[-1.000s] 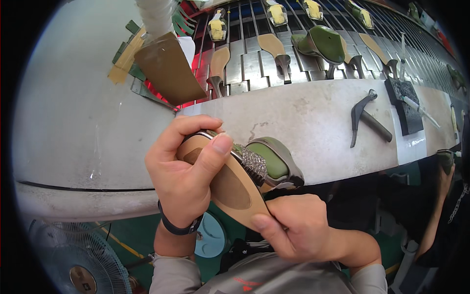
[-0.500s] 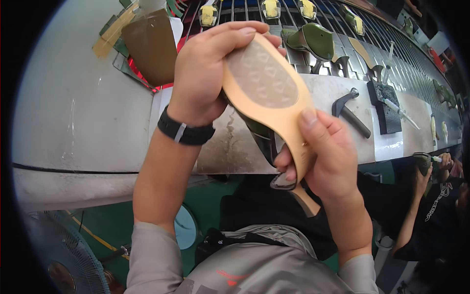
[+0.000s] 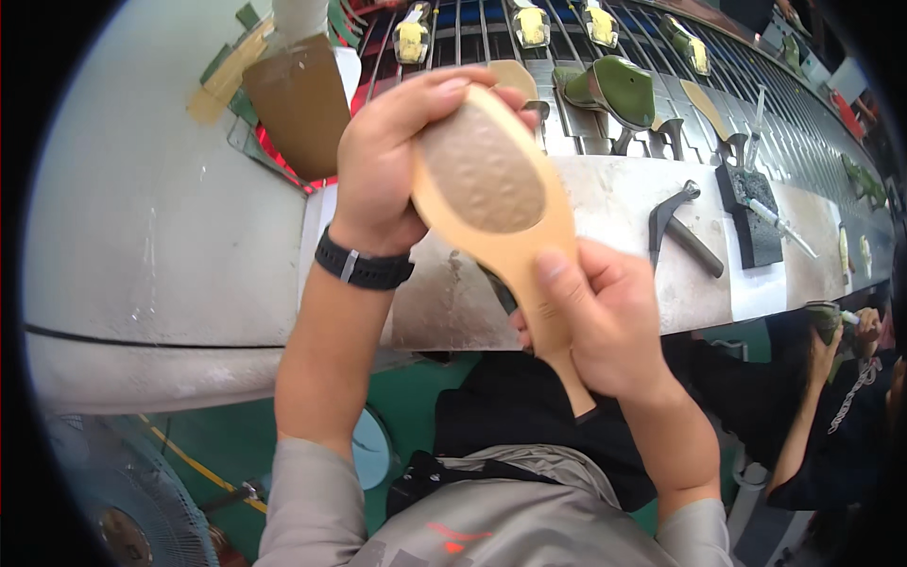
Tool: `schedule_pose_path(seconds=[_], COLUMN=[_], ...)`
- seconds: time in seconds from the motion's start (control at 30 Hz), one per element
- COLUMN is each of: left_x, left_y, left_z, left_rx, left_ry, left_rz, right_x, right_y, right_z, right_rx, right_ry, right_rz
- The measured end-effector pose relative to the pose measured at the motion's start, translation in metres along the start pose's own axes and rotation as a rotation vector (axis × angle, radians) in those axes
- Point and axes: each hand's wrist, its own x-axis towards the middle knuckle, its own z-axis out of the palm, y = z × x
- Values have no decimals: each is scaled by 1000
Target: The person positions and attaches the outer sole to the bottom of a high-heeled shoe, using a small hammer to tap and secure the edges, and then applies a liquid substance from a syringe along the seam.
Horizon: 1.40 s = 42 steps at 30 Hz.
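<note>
"What is held?"
"By the left hand (image 3: pixel 383 161), the front of one upturned shoe (image 3: pixel 496 203) is cupped, at the table's (image 3: pixel 439 312) edge; its narrow part is gripped by the right hand (image 3: pixel 609 321). Farther right, one hammer (image 3: pixel 696 249) is seen."
"Hidden?"
"Most of its top."

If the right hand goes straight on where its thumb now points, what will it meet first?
Besides the sole it holds, the right hand would probably meet the left hand first, though depth is unclear.
</note>
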Motion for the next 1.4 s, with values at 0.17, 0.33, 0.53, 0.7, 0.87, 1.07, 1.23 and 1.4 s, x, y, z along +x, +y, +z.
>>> schedule_pose_path(seconds=[0.17, 0.33, 0.53, 0.7, 0.87, 1.07, 1.23, 1.4], left_x=[-31, -43, -44, -40, -31, -13, -48, -85], left_y=[0, -5, -7, -6, 1, -35, -94, -129], left_z=[-22, -34, -35, -30, -13, 60, -34, -5], left_rx=[-145, -202, -243, -217, 115, -4, -98, 352], left_ry=[-85, -165, -120, -209, -369, -245, 116, 418], left_rz=[46, 150, 150, 149, 181, -55, -348, 112], right_x=[-17, -8, -5, -7, -8, 6, -25, -94], right_y=[14, 25, 28, 13, -28, -70, -10, 78], right_z=[12, 17, 15, 10, -20, -47, -127, -74], right_rx=[-414, -507, -493, -555, -911, -377, 57, 529], right_ry=[-28, -30, -36, -58, 2, -129, 252, 309], right_rz=[-308, -480, -446, -323, -492, -181, -237, -35])
